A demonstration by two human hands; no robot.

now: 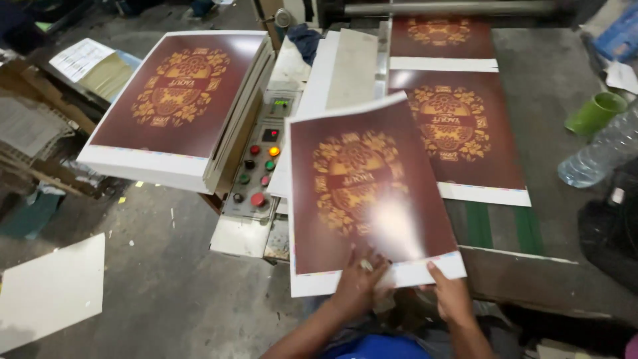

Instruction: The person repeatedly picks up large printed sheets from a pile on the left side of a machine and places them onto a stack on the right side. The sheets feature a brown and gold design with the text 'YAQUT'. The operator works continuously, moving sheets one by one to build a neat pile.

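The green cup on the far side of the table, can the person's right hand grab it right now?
Probably not right away. The right hand is pinching the white edge of the glossy printed sheet near the body, while the green cup sits far off, beside the plastic bottle. Nothing blocks it, though.

We see a small display (282, 104), green digits on dark, at the top of the grey control panel (256, 174) between the sheet stack and the conveyor. A white printed paper (81, 58) lies far left on a tan box (109, 74). The maroon printed sheets (179, 93) carry a gold ornamental label design in the middle.
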